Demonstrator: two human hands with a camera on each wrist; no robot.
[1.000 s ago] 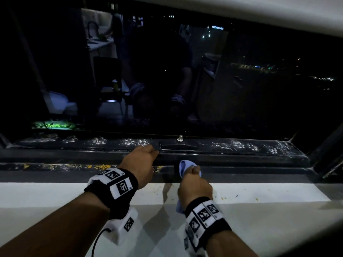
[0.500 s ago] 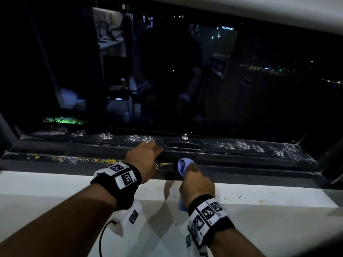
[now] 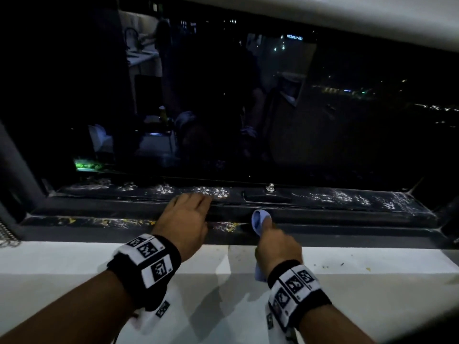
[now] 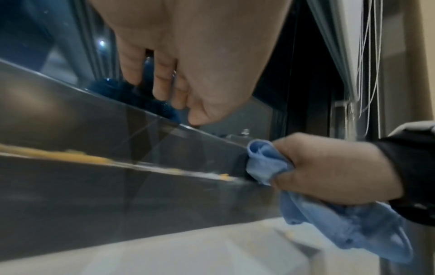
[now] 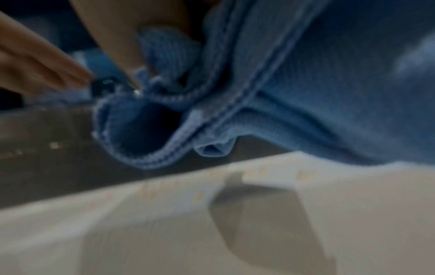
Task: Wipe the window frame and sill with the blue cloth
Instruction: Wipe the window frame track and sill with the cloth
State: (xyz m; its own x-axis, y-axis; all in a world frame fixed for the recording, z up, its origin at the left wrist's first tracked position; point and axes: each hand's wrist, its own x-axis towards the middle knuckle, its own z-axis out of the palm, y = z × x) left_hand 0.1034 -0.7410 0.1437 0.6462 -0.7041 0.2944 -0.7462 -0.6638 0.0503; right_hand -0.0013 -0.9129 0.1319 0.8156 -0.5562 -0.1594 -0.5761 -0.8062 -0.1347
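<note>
The dark window frame (image 3: 347,214) runs across the head view above the white sill (image 3: 372,259). My right hand (image 3: 275,244) grips the bunched blue cloth (image 3: 259,219) and presses its tip into the frame's channel (image 4: 164,168), where yellow and white debris lies. The cloth's tail (image 4: 348,228) hangs below my fist (image 4: 329,167) over the sill, and it fills the right wrist view (image 5: 306,93). My left hand (image 3: 188,214) rests on the frame rail to the cloth's left, fingers (image 4: 162,81) straight and touching the edge (image 4: 141,109).
A recessed handle with a small metal screw (image 3: 270,187) sits on the upper rail just right of my left hand. White specks cover that rail (image 3: 347,197). Crumbs dot the sill (image 3: 367,269). Blind cords (image 4: 367,55) hang at the right. The dark glass (image 3: 248,108) reflects the room.
Both hands have kept their hold and posture. The view has drifted, so the frame's left end shows more; the cloth tip stays in the channel at about the same place.
</note>
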